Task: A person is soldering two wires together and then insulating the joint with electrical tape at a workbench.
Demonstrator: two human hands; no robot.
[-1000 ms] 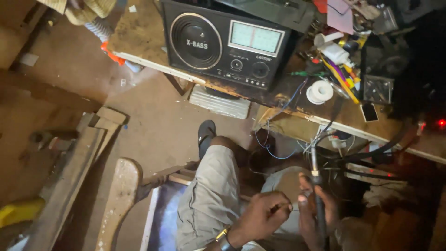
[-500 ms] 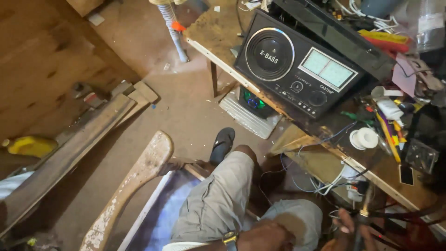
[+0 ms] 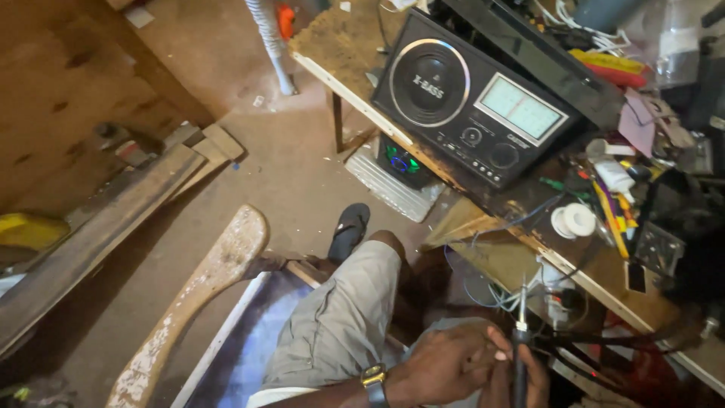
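At the bottom edge, my right hand (image 3: 532, 378) grips a thin black soldering iron (image 3: 521, 321) with its tip pointing up. My left hand (image 3: 445, 366), with a wristwatch (image 3: 374, 375) on the wrist, lies just left of it over my lap, fingertips curled against the iron's handle. Whether those fingers pinch anything small is hidden. Tangled wires (image 3: 491, 291) hang from the workbench edge right above both hands. A black portable radio (image 3: 476, 106) with a round speaker stands on the wooden workbench (image 3: 340, 45).
A white solder reel (image 3: 574, 221), pens and small tools crowd the bench's right end. A small lit speaker (image 3: 400, 162) sits under the bench. My sandalled foot (image 3: 349, 230) rests on the dirt floor. Wooden planks (image 3: 98, 234) and a paddle-shaped board (image 3: 200, 287) lie on the left.
The view has swung left and down, so the radio and bench slid right. Both hands dropped to the bottom edge, the right one still holding the iron.
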